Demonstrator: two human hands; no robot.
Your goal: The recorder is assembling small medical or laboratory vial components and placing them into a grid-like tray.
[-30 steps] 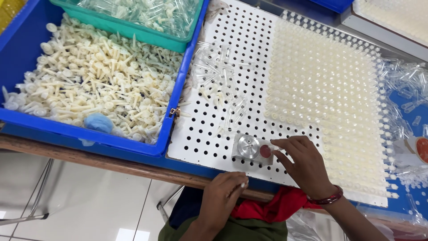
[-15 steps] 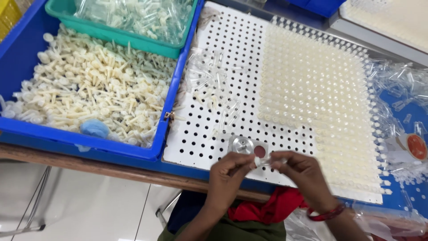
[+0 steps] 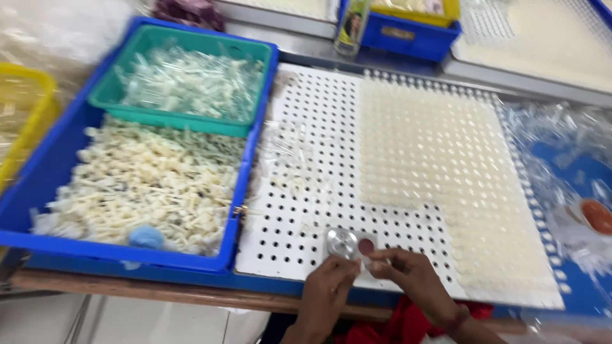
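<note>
Since half a second ago both hands stay together at the near edge of the white perforated board (image 3: 306, 191). My left hand (image 3: 328, 283) and right hand (image 3: 408, 274) meet fingertip to fingertip, pinching something too small to make out. Small round tin (image 3: 342, 242) lies just beyond my fingertips.

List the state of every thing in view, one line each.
Left hand: fingertips at the small metal tin.
Right hand: fingertips beside the tin's red-filled half.
Small metal tin: open, lying on the board.
White perforated board: right part filled with pale pieces, left holes bare.
Blue bin: heaped with white parts.
Green tray: holds clear parts.
</note>
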